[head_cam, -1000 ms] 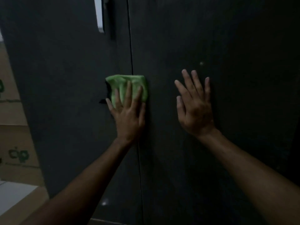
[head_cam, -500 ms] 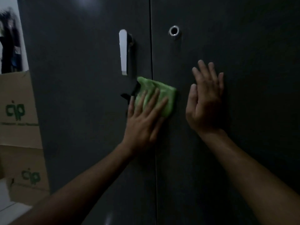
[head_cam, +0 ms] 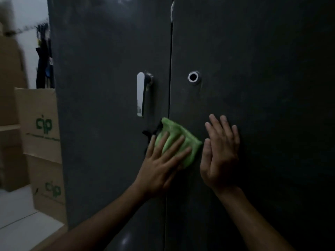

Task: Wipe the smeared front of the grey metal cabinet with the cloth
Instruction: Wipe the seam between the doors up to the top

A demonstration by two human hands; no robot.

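Left hand (head_cam: 163,165) flat, fingers spread straight, pressing the cloth (head_cam: 178,142) onto the cabinet (head_cam: 101,124) across the door seam, just below the handle (head_cam: 141,96). Right hand (head_cam: 220,156) lies open (gripping nothing) beside it, under the lock (head_cam: 193,77).

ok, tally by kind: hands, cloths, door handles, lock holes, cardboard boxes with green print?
hands: 2, left hand and right hand
cloths: 1, cloth
door handles: 1, handle
lock holes: 1, lock hole
printed boxes: 2, upper box and lower box
total: 7
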